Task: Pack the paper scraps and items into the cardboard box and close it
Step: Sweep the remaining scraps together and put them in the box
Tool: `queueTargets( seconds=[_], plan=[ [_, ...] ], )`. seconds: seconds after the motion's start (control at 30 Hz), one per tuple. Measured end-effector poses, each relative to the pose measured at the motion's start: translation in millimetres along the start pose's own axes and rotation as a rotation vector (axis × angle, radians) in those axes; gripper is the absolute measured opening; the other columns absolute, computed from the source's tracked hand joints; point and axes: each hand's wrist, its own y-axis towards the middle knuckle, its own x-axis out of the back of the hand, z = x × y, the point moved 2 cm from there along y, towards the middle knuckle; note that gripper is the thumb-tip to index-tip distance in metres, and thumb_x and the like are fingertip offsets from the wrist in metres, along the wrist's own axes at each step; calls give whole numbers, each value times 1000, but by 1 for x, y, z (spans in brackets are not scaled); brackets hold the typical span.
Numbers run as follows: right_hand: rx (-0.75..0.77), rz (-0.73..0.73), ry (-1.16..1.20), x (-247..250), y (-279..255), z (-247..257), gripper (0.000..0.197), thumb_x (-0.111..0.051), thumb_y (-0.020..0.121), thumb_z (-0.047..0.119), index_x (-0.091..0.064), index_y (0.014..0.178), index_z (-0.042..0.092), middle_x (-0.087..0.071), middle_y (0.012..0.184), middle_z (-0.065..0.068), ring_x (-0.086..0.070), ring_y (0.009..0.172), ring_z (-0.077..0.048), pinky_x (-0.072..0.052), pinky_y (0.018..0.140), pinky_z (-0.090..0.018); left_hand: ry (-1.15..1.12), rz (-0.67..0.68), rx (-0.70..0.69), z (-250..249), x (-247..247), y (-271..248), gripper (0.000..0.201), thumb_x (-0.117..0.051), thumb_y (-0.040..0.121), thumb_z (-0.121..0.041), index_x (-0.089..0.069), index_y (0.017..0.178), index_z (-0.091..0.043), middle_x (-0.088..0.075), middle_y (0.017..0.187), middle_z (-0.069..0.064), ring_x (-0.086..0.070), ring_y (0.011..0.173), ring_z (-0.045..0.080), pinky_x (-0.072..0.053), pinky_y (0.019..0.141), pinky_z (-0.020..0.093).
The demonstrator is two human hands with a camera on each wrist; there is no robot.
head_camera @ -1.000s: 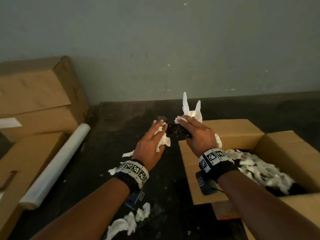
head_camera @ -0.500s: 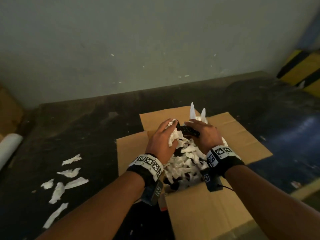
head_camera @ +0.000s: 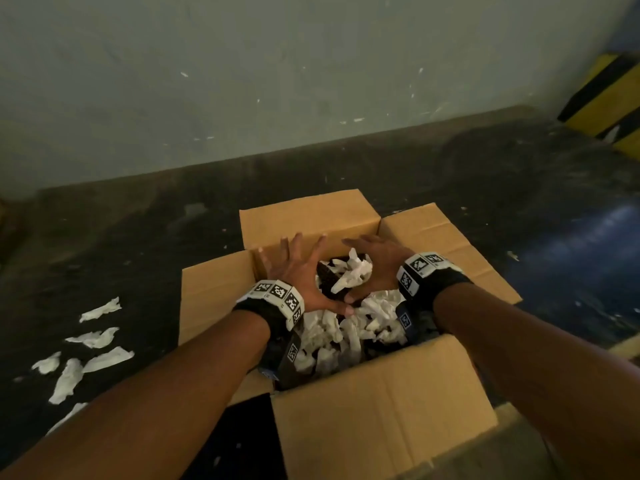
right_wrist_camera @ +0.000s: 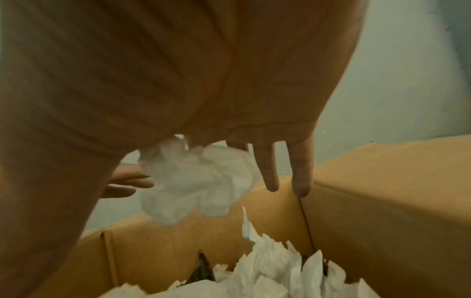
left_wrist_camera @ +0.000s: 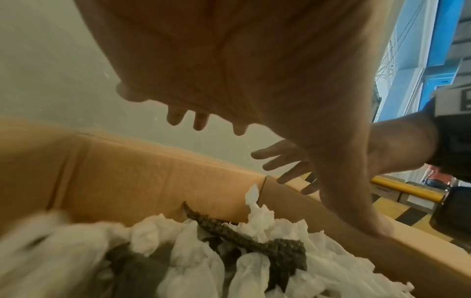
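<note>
Brown cardboard box sits on dark floor w/ all four flaps folded outward, top open. Inside: heap of white crumpled paper scraps w/ a dark, bumpy-textured item lying in among them, partly covered. Both hands hover just above the heap, over the box opening. Left hand flat, fingers spread wide & straight, holding nothing. Right hand also spread, fingers straight; right wrist view shows a white paper wad just under its palm, can't tell if touching. Thumb tips nearly meet. More white paper strips lie on floor, well left of box, near left forearm.
</note>
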Motion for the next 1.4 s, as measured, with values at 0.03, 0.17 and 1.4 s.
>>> queueTargets(
  seconds=[0.03,0.17,1.4],
  plan=[
    [5,20,-17,1,5,-2,134,-83,52,73,-5,157,43,-2,167,-4,-7,152,-26,-23,119,-47,18,27,-10,-1,0,4,156,-68,33,-97,22,152,-50,22,167,6,18,153,39,9,111,78],
    [-3,128,-147,-9,29,-3,156,-74,27,91,17,148,55,14,166,-2,6,151,-37,-17,117,-63,-23,220,-10,-2,-13,19,160,-80,36,-87,31,146,-54,29,165,4,22,151,42,-1,110,81],
    [37,-89,14,9,8,20,122,-85,61,61,-13,157,39,-9,166,-9,-24,148,-31,-31,116,-47,-209,-42,-182,1,19,15,113,-80,73,-62,-14,160,-35,-26,160,9,-32,146,33,-36,115,47]
  ],
)
